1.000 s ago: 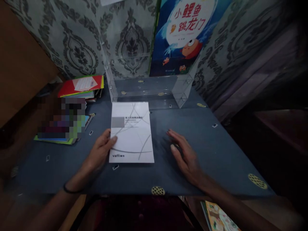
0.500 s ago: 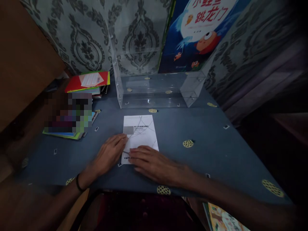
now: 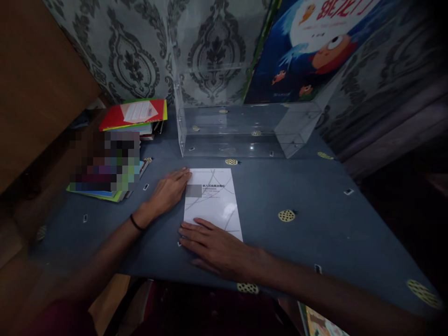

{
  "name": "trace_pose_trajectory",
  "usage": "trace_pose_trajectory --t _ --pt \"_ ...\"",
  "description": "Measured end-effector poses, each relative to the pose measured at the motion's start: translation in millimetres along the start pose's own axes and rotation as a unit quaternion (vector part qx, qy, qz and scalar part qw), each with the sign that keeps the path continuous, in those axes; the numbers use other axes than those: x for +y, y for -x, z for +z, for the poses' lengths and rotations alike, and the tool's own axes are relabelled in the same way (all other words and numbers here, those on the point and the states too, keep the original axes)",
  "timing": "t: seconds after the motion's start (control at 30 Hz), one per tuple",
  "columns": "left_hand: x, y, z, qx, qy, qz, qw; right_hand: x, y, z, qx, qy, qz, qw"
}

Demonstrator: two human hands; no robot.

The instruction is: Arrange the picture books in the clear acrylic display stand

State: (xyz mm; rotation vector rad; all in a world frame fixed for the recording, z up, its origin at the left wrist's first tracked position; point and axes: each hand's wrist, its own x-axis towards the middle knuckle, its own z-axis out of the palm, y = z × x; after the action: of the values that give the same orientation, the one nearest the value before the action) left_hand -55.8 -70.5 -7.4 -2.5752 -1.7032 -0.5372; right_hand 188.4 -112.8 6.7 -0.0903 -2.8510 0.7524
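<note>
A white manual [image 3: 213, 205] with a grey square, dark printed characters and thin curved lines on its cover lies flat on the table. My left hand [image 3: 171, 189], with a black band on the wrist, rests at its upper left corner, fingers stretched out and fingertips touching the edge. Across the manual's lower end lies my right hand [image 3: 213, 247], palm down with fingers extended to the left edge. It covers the bottom of the cover, including any print there. Neither hand grips anything that I can see.
A clear acrylic stand [image 3: 227, 144] at the back holds a blue picture book [image 3: 301, 60]. On the left are a pile with a red book [image 3: 115, 116] on top and a partly blurred book stack [image 3: 105, 172]. The blue tablecloth [image 3: 273, 186] has pineapple prints.
My left hand has slid up along the manual's left edge to its upper corner. My right hand now covers the bottom print. The camera view has shifted slightly.
</note>
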Motion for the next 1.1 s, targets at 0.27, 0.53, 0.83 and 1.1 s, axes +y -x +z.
trace_pose_trajectory --t 0.27,0.53,0.83,1.1 --pt "-4.8 -2.2 3.4 0.022 0.026 0.004 0.999 25.7 -11.9 -19.6 0.13 -0.017 0.159 0.979" --pt "-3.1 -3.3 1.2 0.015 0.037 -0.009 0.999 75.6 -46.5 -14.2 0.115 0.087 0.216 0.966" --pt "-1.5 -3.5 -1.8 -0.012 0.017 -0.016 1.0 110.1 24.2 -36.7 0.159 0.093 0.272 0.945" --pt "26.3 -18.7 -6.0 -0.06 -0.028 0.054 0.996 117.1 34.3 -48.5 0.175 -0.008 0.249 0.953"
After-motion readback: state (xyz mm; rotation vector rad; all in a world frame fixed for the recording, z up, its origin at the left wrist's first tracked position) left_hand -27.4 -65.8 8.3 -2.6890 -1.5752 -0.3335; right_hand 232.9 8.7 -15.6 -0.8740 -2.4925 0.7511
